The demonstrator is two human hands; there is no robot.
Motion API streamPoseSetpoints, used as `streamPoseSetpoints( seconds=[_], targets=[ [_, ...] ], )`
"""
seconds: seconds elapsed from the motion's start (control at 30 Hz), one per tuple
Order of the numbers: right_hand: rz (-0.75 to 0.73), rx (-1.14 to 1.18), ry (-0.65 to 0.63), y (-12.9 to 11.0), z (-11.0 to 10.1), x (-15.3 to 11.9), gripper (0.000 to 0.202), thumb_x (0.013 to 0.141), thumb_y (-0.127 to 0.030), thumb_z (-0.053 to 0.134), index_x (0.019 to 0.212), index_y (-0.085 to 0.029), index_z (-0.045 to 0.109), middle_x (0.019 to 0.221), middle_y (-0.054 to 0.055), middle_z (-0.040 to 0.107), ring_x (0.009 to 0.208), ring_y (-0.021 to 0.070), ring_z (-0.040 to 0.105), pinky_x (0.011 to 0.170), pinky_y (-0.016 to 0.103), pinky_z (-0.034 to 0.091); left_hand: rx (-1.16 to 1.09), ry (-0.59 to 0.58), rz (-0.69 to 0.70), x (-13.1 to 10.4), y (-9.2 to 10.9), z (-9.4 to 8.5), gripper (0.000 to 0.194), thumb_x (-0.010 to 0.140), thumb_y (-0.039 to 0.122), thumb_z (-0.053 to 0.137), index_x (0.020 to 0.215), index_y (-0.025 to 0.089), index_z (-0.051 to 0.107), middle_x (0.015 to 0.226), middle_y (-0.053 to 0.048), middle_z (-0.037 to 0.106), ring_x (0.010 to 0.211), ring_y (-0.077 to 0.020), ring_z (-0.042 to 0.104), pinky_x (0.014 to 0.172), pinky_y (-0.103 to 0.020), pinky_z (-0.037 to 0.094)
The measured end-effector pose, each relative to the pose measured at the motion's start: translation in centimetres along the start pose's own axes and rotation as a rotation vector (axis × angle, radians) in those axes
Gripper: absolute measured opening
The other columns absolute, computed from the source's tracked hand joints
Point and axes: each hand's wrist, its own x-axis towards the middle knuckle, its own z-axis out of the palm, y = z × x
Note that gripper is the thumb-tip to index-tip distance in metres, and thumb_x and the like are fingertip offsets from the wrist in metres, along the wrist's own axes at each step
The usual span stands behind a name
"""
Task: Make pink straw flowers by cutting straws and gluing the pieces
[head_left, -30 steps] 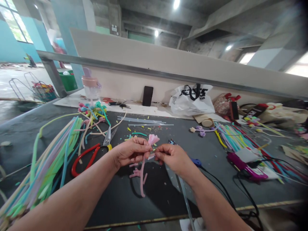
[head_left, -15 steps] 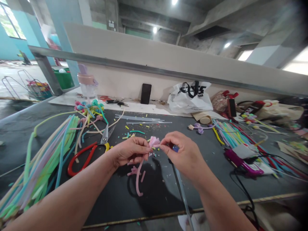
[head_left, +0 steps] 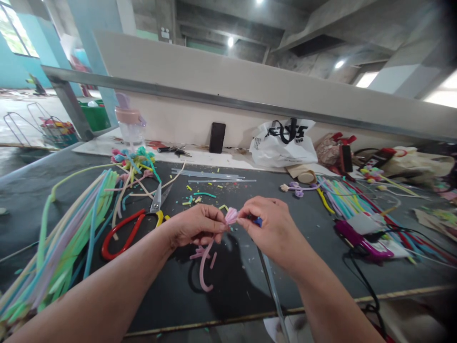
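Observation:
A small pink flower-like piece [head_left: 232,216] of fuzzy stems is held between my two hands, above the dark table. My left hand [head_left: 198,224] pinches its base, and a pink stem [head_left: 203,274] curves down below the fingers. The thumb and forefinger of my right hand [head_left: 262,219] are closed on the right edge of the pink piece. A small blue object [head_left: 258,221] shows by my right palm. Under my left hand, short pink pieces [head_left: 213,260] lie on the table.
Red-handled scissors [head_left: 124,238] and a bundle of coloured stems [head_left: 71,228] lie left. A purple glue gun [head_left: 362,243] with a black cable lies right. Behind stand a phone [head_left: 217,137], a bottle [head_left: 130,126] and a white bag [head_left: 282,143].
The pink tips have come closer together, and my fingers have shifted slightly around them. The pink piece is still between my hands.

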Motion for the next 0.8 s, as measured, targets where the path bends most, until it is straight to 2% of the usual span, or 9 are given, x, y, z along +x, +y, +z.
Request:
streamPoseSetpoints(
  seconds=[0.6, 0.8],
  targets=[
    [0.122, 0.093, -0.122, 0.07, 0.06, 0.18, 0.012, 0.067, -0.009, 0.058, 0.066, -0.020, 0.061, 0.071, -0.002, 0.059, 0.069, 0.0125, 0.054, 0.064, 0.025, 0.034, 0.050, -0.052, -0.051, -0.03, -0.14, 0.13, 0.015, 0.069, 0.024, 0.065, 0.075, 0.012, 0.060, 0.053, 0.000, 0.059, 0.031, -0.0035, 0.039, 0.027, -0.014, 0.024],
    [0.206, 0.197, -0.104, 0.30, -0.15, 0.07, 0.005, 0.068, -0.017, 0.060, 0.072, -0.020, 0.060, 0.073, -0.001, 0.058, 0.062, 0.0115, 0.051, 0.059, 0.024, 0.036, -0.003, -0.061, -0.066, -0.04, -0.14, 0.32, 0.016, 0.071, 0.024, 0.065, 0.077, 0.012, 0.058, 0.054, 0.000, 0.060, 0.030, -0.0030, 0.038, 0.026, -0.013, 0.021]
  ],
)
